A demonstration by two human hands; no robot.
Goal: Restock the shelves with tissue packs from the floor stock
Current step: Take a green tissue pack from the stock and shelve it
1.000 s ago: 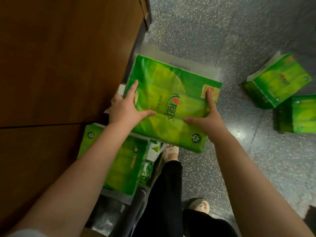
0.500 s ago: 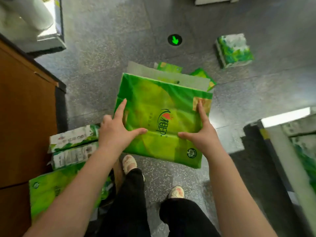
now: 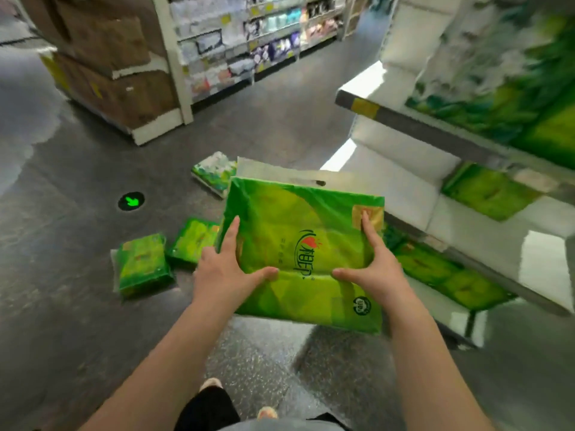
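Green pack [image 3: 298, 244] gripped at its edges by left hand [image 3: 224, 272] and right hand [image 3: 370, 269]: keep it level, slide flat onto shelf [image 3: 435, 132].

A large green plastic-wrapped tissue pack [image 3: 306, 244] sits between the left hand [image 3: 228, 272] and right hand [image 3: 371, 269], above the dark speckled floor [image 3: 77, 306]. Two small green tissue packs [image 3: 143, 264] lie on the floor to its left, a white-and-green pack [image 3: 213, 172] behind it. White metal shelves [image 3: 435, 135] holding packs stand to the right.
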